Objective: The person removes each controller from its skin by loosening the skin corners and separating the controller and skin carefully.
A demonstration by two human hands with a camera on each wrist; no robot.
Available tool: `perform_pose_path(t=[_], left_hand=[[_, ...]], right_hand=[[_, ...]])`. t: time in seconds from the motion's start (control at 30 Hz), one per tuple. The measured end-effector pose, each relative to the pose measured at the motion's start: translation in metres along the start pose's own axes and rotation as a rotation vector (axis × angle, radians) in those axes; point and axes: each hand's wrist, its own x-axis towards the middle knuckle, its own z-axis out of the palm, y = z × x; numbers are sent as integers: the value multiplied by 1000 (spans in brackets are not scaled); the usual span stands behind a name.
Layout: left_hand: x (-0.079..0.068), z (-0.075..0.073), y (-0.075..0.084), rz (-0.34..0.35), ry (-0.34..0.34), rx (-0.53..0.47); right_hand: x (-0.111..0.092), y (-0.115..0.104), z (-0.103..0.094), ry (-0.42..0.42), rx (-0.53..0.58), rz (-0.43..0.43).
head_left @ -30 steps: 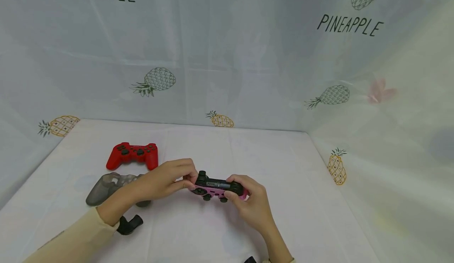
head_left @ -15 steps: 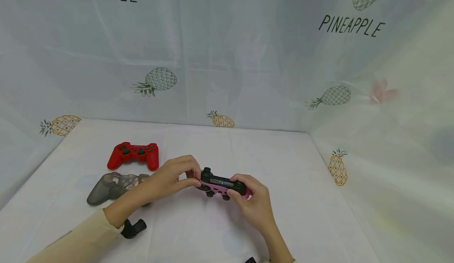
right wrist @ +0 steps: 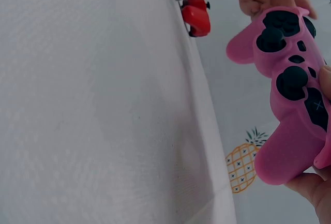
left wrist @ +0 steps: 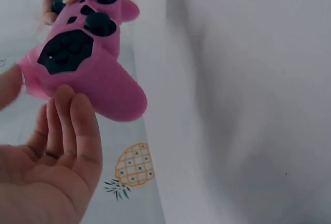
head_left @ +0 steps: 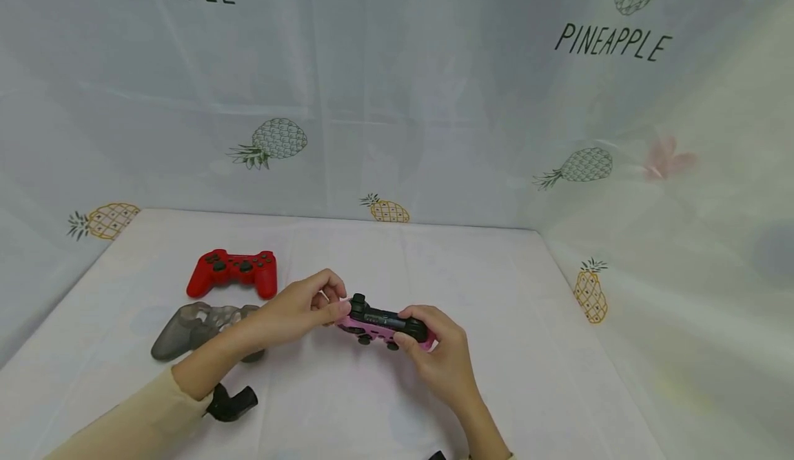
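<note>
A black game controller (head_left: 387,319) in a pink silicone cover (left wrist: 114,92) is held up above the table. My right hand (head_left: 439,350) grips its right end, thumb on the near face and fingers on the far side. At the other end is my left hand (head_left: 304,312), its thumb at the cover's edge by the shoulder buttons. In the left wrist view, that hand's fingertips (left wrist: 64,92) meet the cover beside the direction pad (left wrist: 66,51). The cover's edge looks pulled out a little near the thumb. Black shoulder buttons (head_left: 358,300) show bare of pink.
A red game controller (head_left: 232,272) lies at the table's left. Nearer, a grey translucent controller (head_left: 186,329) lies partly under my left forearm. A white cloth covers the table (head_left: 509,377), and a pineapple-print curtain (head_left: 422,101) hangs behind and beside it.
The pink-covered controller has shifted slightly right, then a little back left. My left hand's index finger has lifted, and its thumb has moved up along the cover's edge. The right grip stays the same.
</note>
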Motion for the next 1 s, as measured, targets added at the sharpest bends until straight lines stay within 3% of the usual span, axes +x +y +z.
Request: perform_pose_path(t=[0.2,0.3,0.4,0.7,0.83,1.0], left_hand=[[-1,5,13,-148,4,-6],[-1,10,18,-187,-4,6],[0,13,19,-178,-4,-9],[0,16,14,-152,-44,-233],[2,14,10,-122,-67,-254],[2,13,7,-106,-62,-203]], right_hand=[[-1,-1,1,13,-22,-35],[-1,-2,0,32,-32,-39],[0,-2,0,46,-37,-39],[1,-3,-2,58,-44,-50],[2,-2,-3,55,-37,-41],[2,-2,-4,54,-40,-28]])
